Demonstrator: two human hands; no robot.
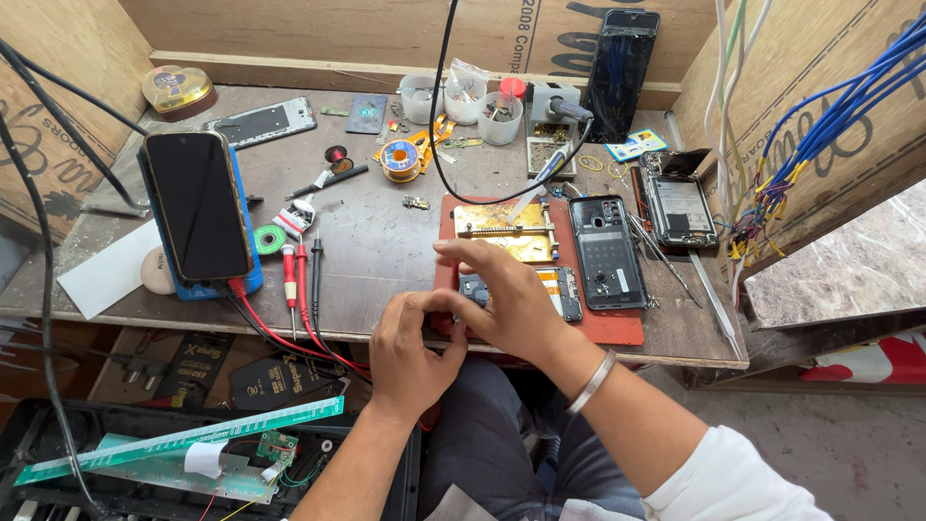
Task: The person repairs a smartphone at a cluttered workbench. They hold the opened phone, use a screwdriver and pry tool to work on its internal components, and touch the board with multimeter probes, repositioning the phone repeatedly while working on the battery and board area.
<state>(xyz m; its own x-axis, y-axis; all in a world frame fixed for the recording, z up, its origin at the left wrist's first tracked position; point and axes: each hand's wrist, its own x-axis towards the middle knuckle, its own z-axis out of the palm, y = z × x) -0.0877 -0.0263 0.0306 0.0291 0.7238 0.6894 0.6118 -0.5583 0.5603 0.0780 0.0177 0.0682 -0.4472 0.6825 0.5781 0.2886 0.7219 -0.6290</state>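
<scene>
My left hand (413, 349) is curled at the near edge of the red work mat (617, 328), its fingertips pinched against a small dark phone part (475, 287) lying on the mat. My right hand (509, 301), with a metal bangle on the wrist, rests over the same part and presses down on it with spread fingers. Most of the part is hidden under both hands. Just beyond lie a gold circuit board in a metal holder (509, 232) and an opened phone back shell (604, 251).
A phone (197, 203) stands on a blue meter at left, with red and black probes (297, 275) beside it. Another opened phone (681, 209), tweezers, a solder spool (399, 159), small cups (463, 98) and blue wires (820, 125) crowd the bench. A black cable (439, 116) hangs down over the middle.
</scene>
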